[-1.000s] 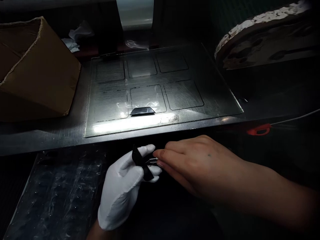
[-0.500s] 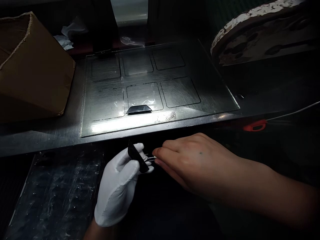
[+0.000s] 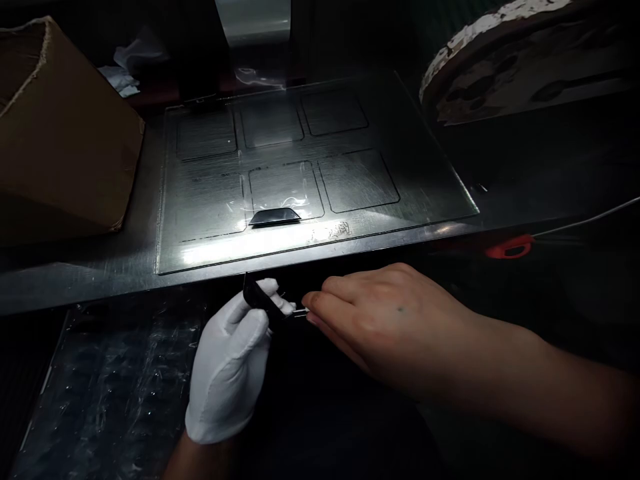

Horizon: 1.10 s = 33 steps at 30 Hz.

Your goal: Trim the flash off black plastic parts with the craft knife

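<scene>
My left hand (image 3: 230, 363), in a white glove, pinches a small flat black piece (image 3: 263, 298) between thumb and fingers, tilted on its edge. Close to its right, my bare right hand (image 3: 370, 313) is closed on a thin metal-looking tool (image 3: 300, 312); its kind cannot be made out. The tool's tip points toward the black piece, and whether they touch is hidden by the gloved fingers. A similar glossy black piece (image 3: 275, 217) with slanted ends lies on the clear sheet (image 3: 435, 193) beyond my hands.
The sheet lies on a metal bench (image 3: 125, 280) with its edge just past my hands. A cardboard box (image 3: 75, 147) stands at left, a plastic-covered tray (image 3: 110, 393) lower left. At right are a large worn wheel (image 3: 495, 73) and a red hook-like thing (image 3: 510, 247) by a white cord (image 3: 590, 217).
My left hand has shifted slightly left and up with the black piece, which has turned a little. The right hand stays nearly in place, still closed on the thin tool.
</scene>
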Tool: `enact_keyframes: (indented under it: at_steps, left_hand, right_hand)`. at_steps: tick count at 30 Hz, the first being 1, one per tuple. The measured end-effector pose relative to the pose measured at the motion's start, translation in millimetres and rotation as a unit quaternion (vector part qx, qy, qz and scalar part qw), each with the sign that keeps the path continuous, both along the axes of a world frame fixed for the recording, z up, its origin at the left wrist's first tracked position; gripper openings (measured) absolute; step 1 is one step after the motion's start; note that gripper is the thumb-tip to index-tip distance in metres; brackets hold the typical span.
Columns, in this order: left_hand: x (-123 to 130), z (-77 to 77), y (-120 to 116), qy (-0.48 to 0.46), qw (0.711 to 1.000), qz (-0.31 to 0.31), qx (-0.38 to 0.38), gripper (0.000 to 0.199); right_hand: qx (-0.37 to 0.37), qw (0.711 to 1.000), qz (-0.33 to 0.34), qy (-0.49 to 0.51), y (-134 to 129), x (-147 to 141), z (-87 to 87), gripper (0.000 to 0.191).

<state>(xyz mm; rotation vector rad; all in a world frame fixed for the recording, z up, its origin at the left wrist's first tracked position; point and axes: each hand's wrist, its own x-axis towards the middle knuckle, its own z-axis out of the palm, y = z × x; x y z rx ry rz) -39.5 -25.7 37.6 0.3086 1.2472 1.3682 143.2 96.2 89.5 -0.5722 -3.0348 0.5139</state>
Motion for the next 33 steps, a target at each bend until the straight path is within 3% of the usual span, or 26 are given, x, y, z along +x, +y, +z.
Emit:
enact_keyframes:
  at_steps: [19,24,27,31,33]
  left_hand:
    - [2,-2.6,1,-0.008,1.000,0.024,0.003,0.033]
    - [4,-4.1,-4,0.036,0.999,0.038,0.007,0.035]
    - [4,-4.4,-2,0.008,0.997,0.060,0.045,0.031]
    - [7,-4.3,3,-0.025,0.996,0.057,0.069,0.024]
    - [10,-5.3,2,-0.023,0.997,0.066,0.043,0.024]
  right_hand:
    - [-0.041,0.999,0.001,-0.029,-2,4,-2.0,0.015]
    - [-0.091,0.995,-0.016,0.031,-6,8,4.8,0.021]
    - [-0.086,0.982,-0.095,0.136,19,15,-1.1,0.025]
    - [0.041,0.945,-0.278,0.167,89,15,-34.7,0.033]
    - [0.064,0.931,-0.318,0.169,115,15,-48.6,0.034]
